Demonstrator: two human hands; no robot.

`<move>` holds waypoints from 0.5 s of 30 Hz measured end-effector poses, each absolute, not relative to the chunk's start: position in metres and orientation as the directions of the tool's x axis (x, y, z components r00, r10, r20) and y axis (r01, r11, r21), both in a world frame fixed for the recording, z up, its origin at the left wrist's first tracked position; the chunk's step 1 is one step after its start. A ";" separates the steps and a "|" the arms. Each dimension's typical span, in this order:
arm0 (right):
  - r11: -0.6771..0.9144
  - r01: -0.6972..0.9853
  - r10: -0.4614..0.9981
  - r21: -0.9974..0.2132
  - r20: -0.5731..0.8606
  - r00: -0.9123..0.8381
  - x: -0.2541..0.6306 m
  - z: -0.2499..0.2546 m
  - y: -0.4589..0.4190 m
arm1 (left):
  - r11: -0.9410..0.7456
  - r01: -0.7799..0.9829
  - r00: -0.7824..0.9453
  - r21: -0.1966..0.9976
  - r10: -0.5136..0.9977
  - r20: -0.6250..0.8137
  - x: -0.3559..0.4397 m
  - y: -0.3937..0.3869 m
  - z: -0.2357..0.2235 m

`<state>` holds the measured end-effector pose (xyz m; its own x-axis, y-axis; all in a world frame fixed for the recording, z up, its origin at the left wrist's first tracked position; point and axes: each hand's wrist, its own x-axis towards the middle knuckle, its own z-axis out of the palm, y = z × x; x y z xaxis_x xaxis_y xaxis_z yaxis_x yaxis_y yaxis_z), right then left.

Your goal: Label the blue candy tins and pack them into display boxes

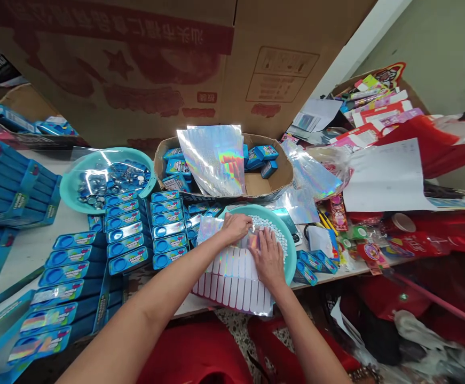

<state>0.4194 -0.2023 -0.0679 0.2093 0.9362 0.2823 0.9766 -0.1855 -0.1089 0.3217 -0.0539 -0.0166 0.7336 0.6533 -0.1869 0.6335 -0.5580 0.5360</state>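
Note:
A sheet of holographic stickers [232,274] lies across a turquoise basin [291,261] that holds many small white candies [274,226]. My left hand [237,228] is closed at the sheet's far part, its fingertips pinching a shiny holographic sticker. Beside it, my right hand [268,256] rests on the sheet with its fingers spread and pointing away from me. Part of the sticker between the hands is hidden by the fingers. Left of the basin stand rows of small blue boxes [168,232] with round recesses in their tops.
Another turquoise basin [68,186] holds shiny round pieces. A cardboard tray [286,165] carries blue boxes and holographic sheets [212,160]. Behind them rises a large carton [224,69]. At right are a phone [288,224], several blue boxes [316,261] and mixed packaging [376,106].

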 end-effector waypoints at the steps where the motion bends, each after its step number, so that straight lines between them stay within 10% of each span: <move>1: -0.169 0.979 0.929 -0.118 0.314 0.198 0.420 -0.067 -0.203 | -0.560 0.633 0.735 0.534 0.652 -0.187 0.322 -0.053 -0.017; 12: -0.142 0.953 0.904 -0.268 0.356 0.235 0.430 0.006 -0.208 | -0.557 0.667 0.689 0.495 0.713 -0.127 0.323 -0.057 -0.025; 15: -0.147 0.901 0.913 -0.408 0.294 0.282 0.424 0.033 -0.210 | -0.463 0.539 0.677 0.704 0.735 -0.034 0.315 -0.070 -0.004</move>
<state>0.4243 -0.2098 0.0330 0.2817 0.9135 0.2936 0.9010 -0.1466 -0.4084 0.3152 -0.0698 -0.0042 0.6774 0.7348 -0.0345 0.5386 -0.4635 0.7036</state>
